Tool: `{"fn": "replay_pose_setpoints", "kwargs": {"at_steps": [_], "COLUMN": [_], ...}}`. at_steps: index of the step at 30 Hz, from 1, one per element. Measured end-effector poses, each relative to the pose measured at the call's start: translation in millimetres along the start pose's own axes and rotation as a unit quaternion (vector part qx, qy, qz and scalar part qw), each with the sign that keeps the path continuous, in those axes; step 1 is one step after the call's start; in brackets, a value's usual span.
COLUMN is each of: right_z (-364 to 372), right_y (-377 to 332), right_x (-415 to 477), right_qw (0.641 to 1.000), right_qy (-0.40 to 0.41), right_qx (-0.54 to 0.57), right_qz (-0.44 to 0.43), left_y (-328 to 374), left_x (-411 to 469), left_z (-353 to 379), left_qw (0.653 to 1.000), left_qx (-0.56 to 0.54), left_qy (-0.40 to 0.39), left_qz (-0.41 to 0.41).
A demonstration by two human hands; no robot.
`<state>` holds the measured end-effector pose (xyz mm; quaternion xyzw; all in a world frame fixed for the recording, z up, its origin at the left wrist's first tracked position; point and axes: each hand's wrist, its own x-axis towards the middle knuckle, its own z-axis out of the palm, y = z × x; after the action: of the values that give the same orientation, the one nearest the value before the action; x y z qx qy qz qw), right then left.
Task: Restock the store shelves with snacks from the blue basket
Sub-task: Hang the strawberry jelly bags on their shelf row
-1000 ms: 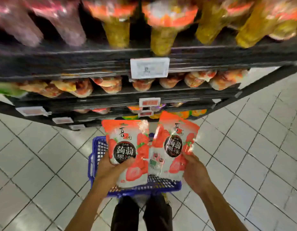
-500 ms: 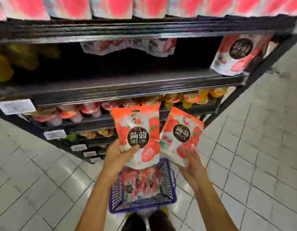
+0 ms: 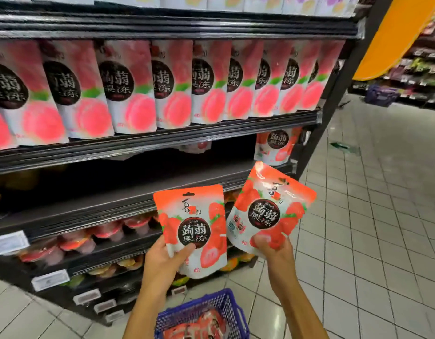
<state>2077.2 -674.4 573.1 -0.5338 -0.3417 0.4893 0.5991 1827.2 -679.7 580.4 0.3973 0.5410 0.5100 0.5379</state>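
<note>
- Hands up front on my feed: the left hand grips the left pouch by its lower left corner, thumb across the front and fingers behind.
- The left pouch is upright and faces me. It is orange-red and white, with strawberries and a dark round label.
- The right hand grips the right pouch at its bottom edge, fingers curled over the front.
- The right pouch has the same print and tilts to the right. Its top corner overlaps the front edge of the dark shelf.
- From here the two pouches sit just beside each other; I cannot tell whether their edges touch.
- Both are held up in front of the shelving, above the basket.
- The basket is blue and sits low in my view, between the forearms. More red pouches lie inside it.
- One shelved pouch of the same strawberry kind stands at the right end of the dark shelf.
- Above that shelf, a packed row of peach pouches stands upright, fronts out.
- Below it, I see jelly cups in a row and white price tags on the shelf edges.
- White floor tiles run off to the right.
</note>
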Motion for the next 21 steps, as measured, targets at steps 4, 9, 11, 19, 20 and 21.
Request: {"fn": "replay_pose_setpoints", "kwargs": {"at_steps": [4, 9, 11, 19, 20, 21], "right_z": [-11.7, -27.6, -29.7, -29.7, -29.3, -28.4], "right_y": [-17.0, -19.7, -20.4, -19.8, -19.8, -20.3], "right_x": [40.6, 96.1, 114.6, 173.2, 180.2, 187.2], "right_qw": [0.999, 0.994, 0.993, 0.991, 0.992, 0.993], "right_qy": [0.015, 0.006, -0.003, -0.058, -0.059, -0.060], "right_qx": [-0.038, -0.106, -0.111, -0.103, -0.097, -0.087], "right_qz": [-0.033, -0.036, -0.036, -0.059, -0.061, -0.061], "left_y": [5.6, 7.2, 5.1, -8.8, -11.0, -12.9], "left_x": [20.7, 48.6, 59.6, 89.8, 92.1, 93.6], "left_z": [27.2, 60.8, 72.7, 111.9, 115.3, 118.6], "left_qw": [1.000, 0.998, 0.997, 0.991, 0.990, 0.989], "left_qx": [0.019, 0.028, 0.043, 0.020, 0.015, 0.006], "left_qy": [0.014, 0.062, 0.069, 0.127, 0.133, 0.138], "left_qz": [0.019, 0.005, 0.001, -0.033, -0.039, -0.044]}}
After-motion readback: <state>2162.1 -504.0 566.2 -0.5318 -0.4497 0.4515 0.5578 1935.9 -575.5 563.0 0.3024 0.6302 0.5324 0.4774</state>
